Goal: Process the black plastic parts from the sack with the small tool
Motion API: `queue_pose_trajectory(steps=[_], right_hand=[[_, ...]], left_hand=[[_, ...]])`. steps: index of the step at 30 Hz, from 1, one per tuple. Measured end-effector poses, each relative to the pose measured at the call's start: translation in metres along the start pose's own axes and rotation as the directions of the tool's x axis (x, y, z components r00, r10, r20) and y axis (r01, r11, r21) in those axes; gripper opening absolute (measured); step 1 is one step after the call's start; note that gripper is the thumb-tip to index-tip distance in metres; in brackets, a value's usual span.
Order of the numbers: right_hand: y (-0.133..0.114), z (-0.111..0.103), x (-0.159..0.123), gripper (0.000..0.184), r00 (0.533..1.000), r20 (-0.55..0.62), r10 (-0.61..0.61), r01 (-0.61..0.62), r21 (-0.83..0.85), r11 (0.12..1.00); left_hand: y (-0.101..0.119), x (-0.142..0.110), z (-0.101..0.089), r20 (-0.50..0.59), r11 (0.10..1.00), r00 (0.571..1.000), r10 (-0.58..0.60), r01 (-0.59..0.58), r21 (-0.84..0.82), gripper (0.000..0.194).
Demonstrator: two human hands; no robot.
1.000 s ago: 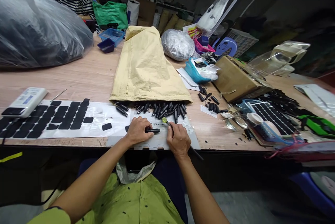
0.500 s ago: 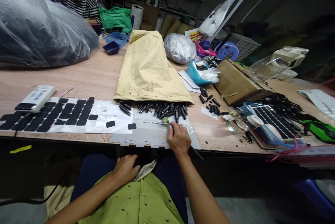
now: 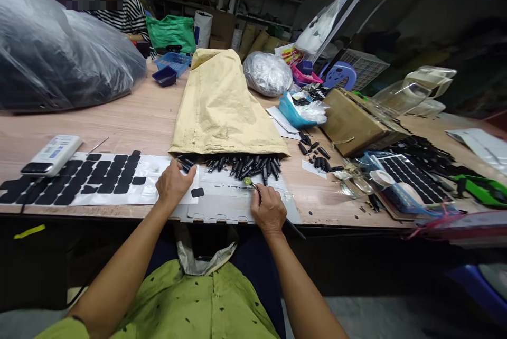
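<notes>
My left hand (image 3: 174, 185) reaches over the white sheet (image 3: 152, 191) to the left end of a row of glossy black tapered parts (image 3: 245, 165). Its thumb and forefinger are apart on either side of a few of them; whether they touch one is hard to see. My right hand (image 3: 269, 209) is closed round a thin tool with a round green tip (image 3: 247, 181). A dark rod or tube (image 3: 295, 229) sticks out behind that hand. Black rounded stickers (image 3: 121, 172) lie in rows on the sheet, with one loose sticker (image 3: 197, 192) near its right edge.
A tan sack (image 3: 225, 112) lies behind the black parts. A white device (image 3: 53, 155) rests on the stickers at left, before a big plastic bag (image 3: 67, 59). To the right are a cardboard box (image 3: 356, 122) and a blue tray (image 3: 396, 186). Another person in stripes sits far left.
My left hand set a black part down out of sight below the table edge, then rose to the parts at the sack's left corner. My right hand has stayed put with the tool.
</notes>
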State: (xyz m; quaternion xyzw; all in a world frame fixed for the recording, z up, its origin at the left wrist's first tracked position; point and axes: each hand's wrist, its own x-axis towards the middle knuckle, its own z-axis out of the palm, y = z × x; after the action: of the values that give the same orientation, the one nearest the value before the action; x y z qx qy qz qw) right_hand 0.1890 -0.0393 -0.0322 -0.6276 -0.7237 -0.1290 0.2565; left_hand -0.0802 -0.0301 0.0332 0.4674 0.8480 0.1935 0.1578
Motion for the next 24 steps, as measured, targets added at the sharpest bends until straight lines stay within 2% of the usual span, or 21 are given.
queue_pose_trajectory(steps=[2,5,8,11,13,15,17,18,20,24], right_hand=[[-0.001,0.0,0.0,0.024,1.0,0.002,0.004,-0.004,0.008,1.0],[-0.001,0.0,0.001,0.025,1.0,0.007,0.008,-0.008,0.012,1.0],[-0.001,-0.001,0.001,0.024,1.0,0.011,0.014,-0.014,0.006,1.0],[-0.002,-0.002,0.001,0.024,1.0,0.009,0.016,-0.016,0.001,1.0],[-0.002,-0.002,0.001,0.024,1.0,0.007,0.016,-0.016,0.002,1.0],[-0.002,-0.002,0.001,0.023,1.0,0.005,0.015,-0.015,0.007,1.0],[-0.002,-0.002,0.0,0.023,1.0,0.004,0.009,-0.009,0.017,1.0],[-0.001,-0.002,0.0,0.024,1.0,0.004,0.005,-0.005,0.024,1.0],[0.0,0.0,-0.001,0.024,1.0,0.004,-0.003,0.002,0.032,0.999],[0.005,0.002,0.0,0.025,1.0,0.006,-0.016,0.016,0.042,0.999]], left_hand=[[0.002,0.016,0.002,0.003,0.996,0.999,-0.053,0.053,0.067,0.05],[-0.001,0.02,0.001,0.064,0.992,0.997,-0.047,0.039,0.124,0.04],[-0.01,0.007,-0.006,0.113,0.984,0.994,-0.003,-0.017,0.179,0.026],[-0.015,-0.012,-0.007,0.118,0.97,0.982,0.145,-0.164,0.178,0.023],[-0.011,-0.026,0.001,0.144,0.938,0.939,0.312,-0.329,0.112,0.021],[0.0,-0.036,0.015,0.167,0.87,0.86,0.481,-0.493,0.031,0.018],[0.013,-0.04,0.033,0.173,0.797,0.783,0.598,-0.603,-0.026,0.016],[0.019,-0.04,0.041,0.171,0.774,0.758,0.629,-0.632,-0.048,0.016],[0.026,-0.038,0.055,0.159,0.751,0.735,0.659,-0.655,-0.081,0.018],[0.026,-0.03,0.067,0.146,0.746,0.731,0.666,-0.649,-0.152,0.019]])
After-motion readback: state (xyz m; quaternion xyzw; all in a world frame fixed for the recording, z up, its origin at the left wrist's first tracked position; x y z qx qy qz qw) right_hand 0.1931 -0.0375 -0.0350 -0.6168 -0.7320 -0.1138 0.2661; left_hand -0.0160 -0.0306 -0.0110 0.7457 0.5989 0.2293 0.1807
